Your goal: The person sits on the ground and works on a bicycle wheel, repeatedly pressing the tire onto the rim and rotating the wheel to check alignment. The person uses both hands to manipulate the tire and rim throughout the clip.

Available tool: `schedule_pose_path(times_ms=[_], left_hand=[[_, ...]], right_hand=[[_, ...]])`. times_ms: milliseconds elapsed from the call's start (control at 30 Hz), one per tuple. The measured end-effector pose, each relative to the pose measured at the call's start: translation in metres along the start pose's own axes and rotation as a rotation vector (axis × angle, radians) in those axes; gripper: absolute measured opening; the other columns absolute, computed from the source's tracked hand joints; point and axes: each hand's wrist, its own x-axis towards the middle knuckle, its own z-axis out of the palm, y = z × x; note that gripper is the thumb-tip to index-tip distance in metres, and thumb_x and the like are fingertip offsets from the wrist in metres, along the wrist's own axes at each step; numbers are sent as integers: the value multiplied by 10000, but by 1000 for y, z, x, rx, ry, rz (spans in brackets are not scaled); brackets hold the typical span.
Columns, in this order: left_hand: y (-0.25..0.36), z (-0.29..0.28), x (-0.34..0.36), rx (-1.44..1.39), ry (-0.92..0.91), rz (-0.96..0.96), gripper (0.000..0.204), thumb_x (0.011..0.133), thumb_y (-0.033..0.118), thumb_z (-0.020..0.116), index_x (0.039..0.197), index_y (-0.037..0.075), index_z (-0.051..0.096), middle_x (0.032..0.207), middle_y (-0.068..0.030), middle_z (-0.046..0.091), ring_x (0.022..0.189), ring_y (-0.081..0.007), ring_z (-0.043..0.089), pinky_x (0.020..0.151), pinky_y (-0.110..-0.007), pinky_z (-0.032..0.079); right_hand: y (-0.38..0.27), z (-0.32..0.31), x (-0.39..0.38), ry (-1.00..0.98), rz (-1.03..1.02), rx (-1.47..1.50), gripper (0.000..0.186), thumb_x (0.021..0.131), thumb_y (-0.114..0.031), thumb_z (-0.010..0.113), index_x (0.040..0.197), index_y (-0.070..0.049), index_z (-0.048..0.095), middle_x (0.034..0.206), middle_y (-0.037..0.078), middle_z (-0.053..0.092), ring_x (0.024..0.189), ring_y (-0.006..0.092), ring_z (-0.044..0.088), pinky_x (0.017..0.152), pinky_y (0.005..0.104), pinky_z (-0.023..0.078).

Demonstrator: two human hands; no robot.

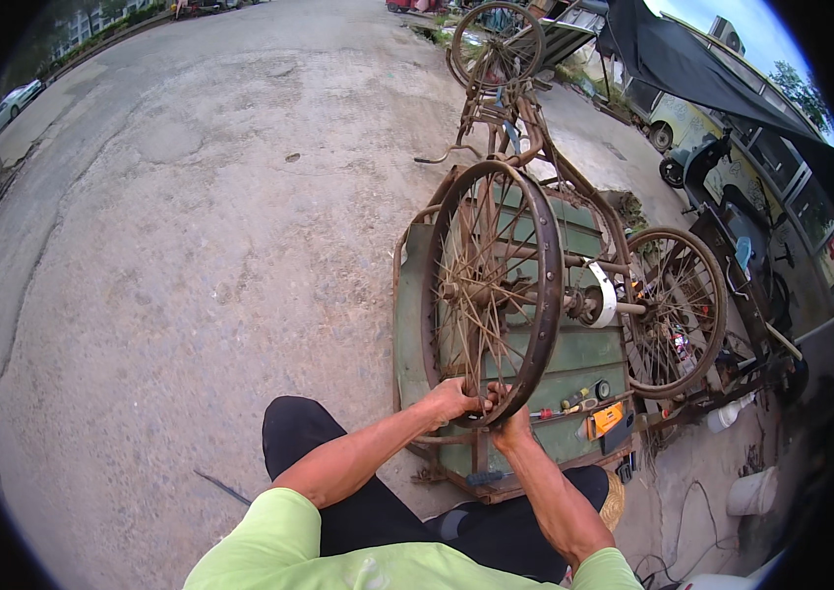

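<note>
A rusty spoked wheel [547,251] stands upright in front of me, mounted on an upturned cargo tricycle whose green slatted bed [584,344] faces up. At the low near end of the rim, my left hand [453,400] reaches in from the left, its fingers closed among the spokes; what they pinch is too small to make out. From the right side my right hand [512,423] is closed round the same stretch of rim, fingertips close to the left hand's. A second spoked wheel [678,313] sits at the axle's far right end.
Screwdrivers [579,396], an orange box [604,421] and a round black-rimmed item [602,389] lie on the bed's right side. Beyond stands the tricycle's front wheel [498,44]. A scooter [722,187] is parked at right, with a white bucket [753,490] nearer. Concrete ground [191,246] spreads left.
</note>
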Motion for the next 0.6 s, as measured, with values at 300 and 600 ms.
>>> schedule_pose_path(times_ms=[300, 600], left_hand=[[16, 1, -9, 47, -37, 29, 225, 933, 276, 781, 998, 76, 700, 827, 36, 636, 701, -96, 523, 628, -281, 401], [6, 7, 2, -8, 36, 38, 164, 901, 231, 788, 915, 81, 725, 786, 23, 658, 648, -98, 528, 585, -281, 382]], right_hand=[[-24, 21, 42, -123, 143, -441, 328, 1031, -359, 550, 1035, -49, 657, 907, 63, 691, 758, 179, 666, 658, 323, 552], [-27, 48, 36, -148, 393, -435, 652, 996, -564, 517, 1294, 9, 607, 971, 83, 696, 836, 228, 683, 765, 375, 573]])
